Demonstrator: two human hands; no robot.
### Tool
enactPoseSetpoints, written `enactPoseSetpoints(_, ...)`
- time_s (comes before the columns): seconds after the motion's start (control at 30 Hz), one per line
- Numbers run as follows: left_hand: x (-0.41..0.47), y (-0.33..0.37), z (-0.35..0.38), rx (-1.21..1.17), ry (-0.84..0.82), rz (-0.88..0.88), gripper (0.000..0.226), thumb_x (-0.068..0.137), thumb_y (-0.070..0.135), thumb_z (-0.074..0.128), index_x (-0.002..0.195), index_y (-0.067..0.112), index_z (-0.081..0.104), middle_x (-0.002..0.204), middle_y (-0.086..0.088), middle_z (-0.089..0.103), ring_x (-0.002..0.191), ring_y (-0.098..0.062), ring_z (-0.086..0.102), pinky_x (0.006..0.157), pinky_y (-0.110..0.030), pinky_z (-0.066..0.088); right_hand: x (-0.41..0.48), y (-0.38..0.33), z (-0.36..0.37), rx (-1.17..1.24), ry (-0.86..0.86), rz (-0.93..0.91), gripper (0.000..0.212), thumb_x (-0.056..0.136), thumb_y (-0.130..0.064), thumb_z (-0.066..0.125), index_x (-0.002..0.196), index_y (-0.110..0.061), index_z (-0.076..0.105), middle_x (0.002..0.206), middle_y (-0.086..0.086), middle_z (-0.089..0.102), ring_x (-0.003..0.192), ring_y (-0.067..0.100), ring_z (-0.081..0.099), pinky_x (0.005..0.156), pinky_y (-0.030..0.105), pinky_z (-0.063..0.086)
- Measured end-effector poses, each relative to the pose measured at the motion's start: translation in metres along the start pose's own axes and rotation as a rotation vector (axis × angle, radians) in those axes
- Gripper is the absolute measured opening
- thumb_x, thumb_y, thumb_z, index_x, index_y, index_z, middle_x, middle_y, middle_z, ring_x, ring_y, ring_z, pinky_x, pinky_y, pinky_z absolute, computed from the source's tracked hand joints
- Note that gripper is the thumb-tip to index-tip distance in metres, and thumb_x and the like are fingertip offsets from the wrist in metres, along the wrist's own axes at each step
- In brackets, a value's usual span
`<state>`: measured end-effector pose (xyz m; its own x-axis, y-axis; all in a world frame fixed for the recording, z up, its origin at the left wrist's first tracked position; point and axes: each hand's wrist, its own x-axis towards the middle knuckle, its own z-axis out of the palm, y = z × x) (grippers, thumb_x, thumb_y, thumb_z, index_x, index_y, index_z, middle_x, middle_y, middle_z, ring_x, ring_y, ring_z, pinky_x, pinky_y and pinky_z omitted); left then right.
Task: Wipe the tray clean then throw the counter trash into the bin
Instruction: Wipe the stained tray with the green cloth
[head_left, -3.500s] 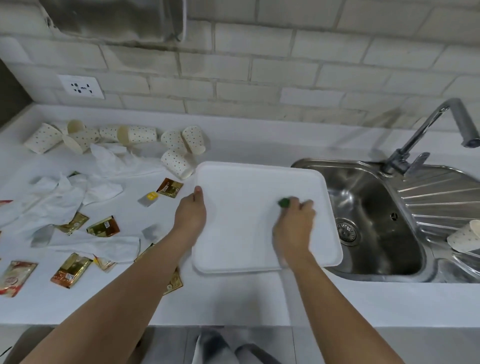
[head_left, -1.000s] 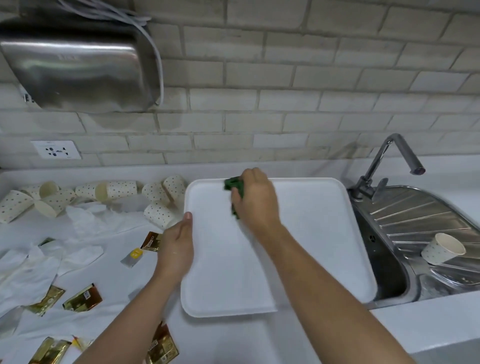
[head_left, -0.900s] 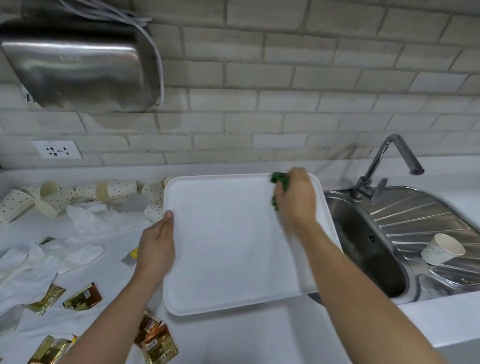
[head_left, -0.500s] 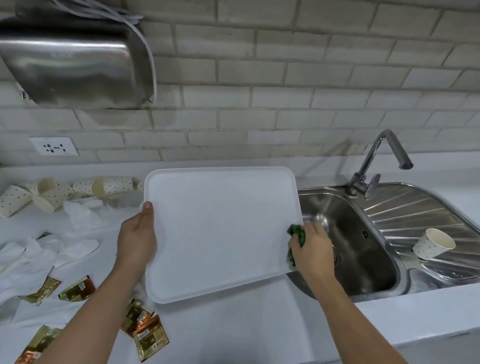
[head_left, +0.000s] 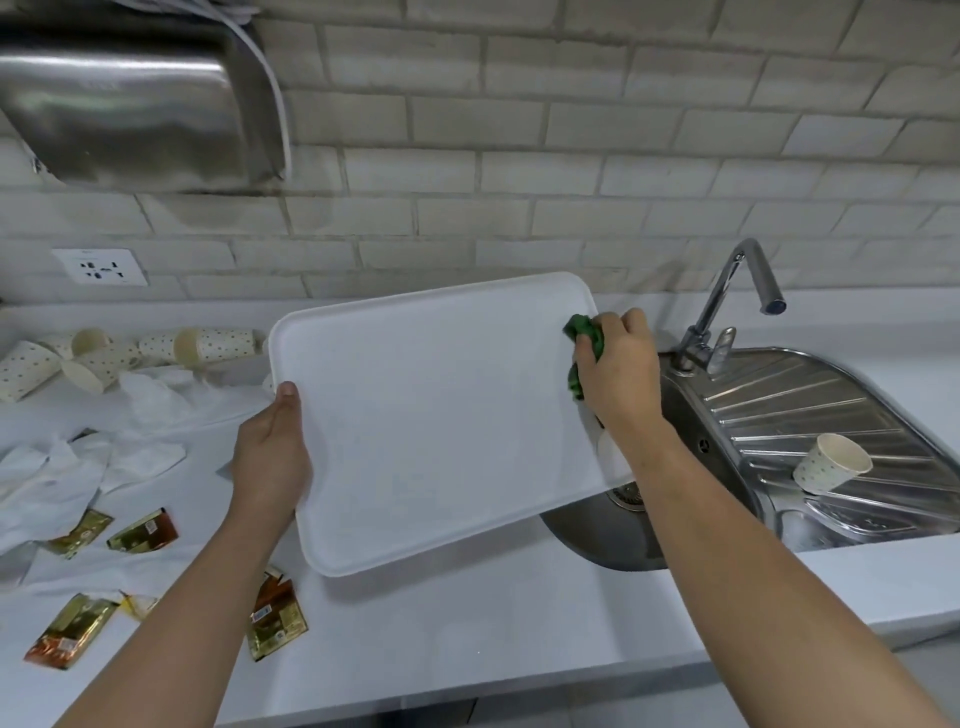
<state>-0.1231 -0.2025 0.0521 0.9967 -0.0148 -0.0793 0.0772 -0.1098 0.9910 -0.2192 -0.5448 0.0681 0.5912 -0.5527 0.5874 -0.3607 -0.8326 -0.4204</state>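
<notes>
Gripping the tilted tray, mid-frame and partly over the sink, by its left rim with left hand; clutching green cloth in right hand at its upper-right corner. Could slip sinkward under hard wiping.

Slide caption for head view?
Left hand holds white rectangular plastic tray; right hand presses green cloth against its edge.

Left forearm, at 7 o'clock, and right forearm, at 5 o'clock, were bare to the frame's edge; left hand and right hand bare too, left thumbnail trimmed short.
</notes>
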Motion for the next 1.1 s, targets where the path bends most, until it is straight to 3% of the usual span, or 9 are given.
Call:
enactPoseSetpoints(0.1, -0.001, 0.002, 0.001, -0.038, 0.054, -0.015, 0.045, 0.107, 0.051, 0.043, 0.113, 0.015, 0.069, 0.1, 0.002, 0.071, 0.09, -0.018, 0.067, 0.085, -0.033, 0.053, -0.033, 0.016, 0.002, -0.024, -0.141, 0.0, 0.021, 0.096, -0.021, 0.061, 0.094, -0.001, 0.065, 0.1, 0.011, 0.053, 0.07, 0.028, 0.057, 0.068, 0.043, 0.056)
enactPoseSetpoints(0.2, 0.0, 0.0, -0.003, -0.015, 0.106, -0.016, 0.043, 0.106, 0.053, 0.042, 0.096, 0.021, 0.069, 0.098, 0.001, 0.072, 0.093, -0.024, 0.068, 0.096, -0.042, 0.053, -0.073, 0.039, 0.006, -0.006, -0.316, 0.028, 0.023, 0.096, -0.023, 0.061, 0.091, -0.002, 0.067, 0.098, 0.009, 0.053, 0.071, 0.027, 0.06, 0.069, 0.045, 0.057)
enactPoseSetpoints(0.27, -0.002, 0.0, -0.003, 0.058, 0.103, 0.034, 0.05, 0.106, 0.054, 0.04, 0.086, 0.018, 0.067, 0.091, 0.0, 0.071, 0.088, -0.023, 0.067, 0.092, -0.041, 0.053, -0.091, 0.05, 0.006, 0.06, -0.389, 0.047, 0.019, 0.097, -0.022, 0.061, 0.094, -0.004, 0.068, 0.099, 0.006, 0.055, 0.081, 0.025, 0.059, 0.078, 0.044, 0.056)
enactPoseSetpoints(0.4, -0.011, 0.0, -0.001, 0.143, 0.126, 0.112, 0.068, 0.107, 0.056, 0.036, 0.09, -0.005, 0.062, 0.084, -0.008, 0.067, 0.078, -0.023, 0.062, 0.08, -0.038, 0.049, -0.116, 0.058, -0.003, 0.213, -0.437, 0.141, 0.014, 0.099, -0.022, 0.057, 0.107, -0.012, 0.063, 0.103, 0.003, 0.057, 0.089, 0.022, 0.059, 0.081, 0.04, 0.052)
enactPoseSetpoints(0.6, -0.033, -0.003, 0.013, 0.208, 0.229, 0.146, 0.058, 0.11, 0.046, 0.032, 0.065, 0.011, 0.038, 0.064, -0.005, 0.046, 0.059, -0.017, 0.043, 0.058, -0.03, 0.033, -0.135, 0.061, -0.013, 0.29, -0.56, 0.129, 0.021, 0.104, -0.029, 0.043, 0.123, -0.035, 0.052, 0.115, -0.003, 0.055, 0.1, 0.021, 0.057, 0.086, 0.042, 0.049)
enactPoseSetpoints(0.67, -0.035, -0.009, 0.014, 0.223, 0.278, 0.136, 0.061, 0.11, 0.046, 0.031, 0.066, 0.005, 0.04, 0.064, -0.009, 0.045, 0.059, -0.021, 0.042, 0.059, -0.032, 0.032, -0.142, 0.06, -0.013, 0.268, -0.638, 0.045, 0.024, 0.104, -0.031, 0.042, 0.125, -0.04, 0.048, 0.117, -0.007, 0.053, 0.104, 0.02, 0.056, 0.089, 0.044, 0.049)
enactPoseSetpoints(0.77, -0.036, -0.019, 0.011, 0.198, 0.343, 0.072, 0.069, 0.108, 0.051, 0.03, 0.075, -0.006, 0.05, 0.072, -0.015, 0.053, 0.068, -0.026, 0.05, 0.067, -0.035, 0.038, -0.156, 0.045, -0.015, 0.198, -0.749, -0.146, 0.025, 0.104, -0.034, 0.042, 0.128, -0.042, 0.045, 0.111, -0.009, 0.046, 0.095, 0.021, 0.057, 0.078, 0.04, 0.051)
enactPoseSetpoints(0.93, -0.043, -0.024, 0.012, 0.077, 0.391, -0.025, 0.062, 0.107, 0.052, 0.031, 0.089, 0.002, 0.063, 0.077, 0.0, 0.061, 0.075, -0.021, 0.056, 0.082, -0.035, 0.045, -0.177, 0.014, -0.009, 0.188, -0.771, -0.455, 0.026, 0.104, -0.027, 0.047, 0.128, -0.034, 0.052, 0.104, -0.002, 0.045, 0.09, 0.018, 0.047, 0.071, 0.037, 0.05)
enactPoseSetpoints(1.1, -0.051, -0.024, 0.017, -0.004, 0.415, -0.077, 0.058, 0.107, 0.052, 0.032, 0.08, 0.008, 0.059, 0.076, 0.001, 0.059, 0.07, -0.015, 0.055, 0.082, -0.033, 0.046, -0.211, -0.002, 0.016, 0.156, -0.813, -0.705, 0.03, 0.1, -0.024, 0.047, 0.127, -0.032, 0.055, 0.104, 0.001, 0.047, 0.094, 0.024, 0.044, 0.076, 0.037, 0.042)
